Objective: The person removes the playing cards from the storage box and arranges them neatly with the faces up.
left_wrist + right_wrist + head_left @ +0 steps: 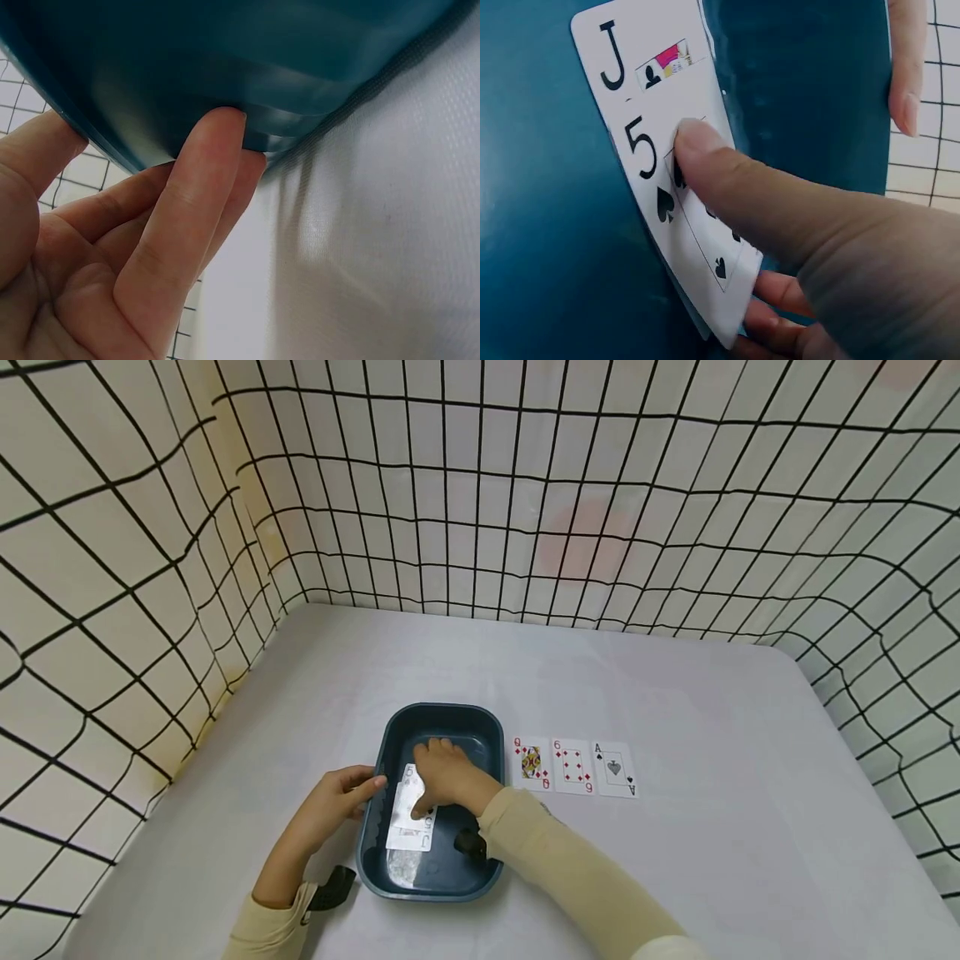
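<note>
A dark blue tray (457, 892) stands on the white surface. On its left rim rests my left hand (330, 806), thumb over the edge and fingers against the outer wall (247, 67). Inside the tray my right hand (448, 774) pinches a five of spades (646, 191), its thumb on the face and its fingers at the card's far edge. A jack (619, 56) lies partly under the five, only one end showing. At least one more card edge shows beneath; how many cards are stacked I cannot tell.
Right of the tray lie a queen of diamonds (531, 763), a six of diamonds (573, 767) and an ace of spades (615, 769), face up in a row. Black wire mesh (480, 493) rises around the back and sides of the white table (712, 860).
</note>
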The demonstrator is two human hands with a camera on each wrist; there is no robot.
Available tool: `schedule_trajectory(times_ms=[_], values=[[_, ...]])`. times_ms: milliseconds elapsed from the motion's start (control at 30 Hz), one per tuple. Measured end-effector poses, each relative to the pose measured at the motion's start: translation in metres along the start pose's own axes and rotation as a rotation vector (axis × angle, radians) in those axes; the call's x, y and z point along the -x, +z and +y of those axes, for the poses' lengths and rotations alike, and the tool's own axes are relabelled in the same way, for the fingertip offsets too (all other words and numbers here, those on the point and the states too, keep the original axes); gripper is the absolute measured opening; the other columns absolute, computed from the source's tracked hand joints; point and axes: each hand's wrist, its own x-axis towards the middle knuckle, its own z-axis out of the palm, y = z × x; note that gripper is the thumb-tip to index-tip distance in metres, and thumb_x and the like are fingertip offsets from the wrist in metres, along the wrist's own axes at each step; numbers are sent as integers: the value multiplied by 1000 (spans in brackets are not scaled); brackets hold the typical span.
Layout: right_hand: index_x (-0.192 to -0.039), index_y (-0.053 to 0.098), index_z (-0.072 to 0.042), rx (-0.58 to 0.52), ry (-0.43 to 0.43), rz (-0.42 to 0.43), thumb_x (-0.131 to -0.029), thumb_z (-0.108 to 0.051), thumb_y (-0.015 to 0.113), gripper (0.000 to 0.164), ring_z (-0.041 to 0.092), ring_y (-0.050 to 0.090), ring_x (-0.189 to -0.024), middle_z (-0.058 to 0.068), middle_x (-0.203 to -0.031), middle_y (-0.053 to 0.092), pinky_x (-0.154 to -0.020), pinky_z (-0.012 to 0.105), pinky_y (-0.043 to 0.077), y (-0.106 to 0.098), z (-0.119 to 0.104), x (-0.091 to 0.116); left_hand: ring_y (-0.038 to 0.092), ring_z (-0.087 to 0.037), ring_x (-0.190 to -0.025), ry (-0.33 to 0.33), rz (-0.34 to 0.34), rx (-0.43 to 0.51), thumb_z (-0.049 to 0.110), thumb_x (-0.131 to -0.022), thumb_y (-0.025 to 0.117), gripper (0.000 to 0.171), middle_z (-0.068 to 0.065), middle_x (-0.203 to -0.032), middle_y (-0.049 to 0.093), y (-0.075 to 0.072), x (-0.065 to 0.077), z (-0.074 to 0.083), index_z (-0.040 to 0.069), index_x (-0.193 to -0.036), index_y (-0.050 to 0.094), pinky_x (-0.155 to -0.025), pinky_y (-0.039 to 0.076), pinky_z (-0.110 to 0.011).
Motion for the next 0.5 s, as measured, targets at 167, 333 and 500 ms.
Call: schedule_trajectory(times_ms=[167, 333, 500], values=[[-113, 49, -4, -192, 9, 72, -69, -32, 78, 60, 19, 47, -87, 8, -102, 46, -75, 31, 43, -1, 5, 0, 58, -21, -85, -21, -5, -7, 31, -88, 57, 46, -14, -105, 60, 0, 0, 0, -4, -117, 54, -67, 51, -33], [-102, 49, -7, -583, -64, 133, -83, -10, 64, 24, 10, 53, -68, 1, -86, 52, -58, 21, 44, -5, 12, -2, 59, -22, -85, -32, -5, 19, 29, -89, 56, 44, -15, -107, 60, 0, -1, 0, -5, -118, 53, -66, 52, -34], [-104, 57, -9, -802, -117, 217, -87, -8, 59, 17, 9, 56, -69, -1, -87, 57, -61, 21, 47, -10, 19, 0, 59, -22, -87, -42, -2, 11, 31, -88, 57, 46, -15, -109, 59, 2, -2, 1, -4, -118, 54, -66, 51, -34]])
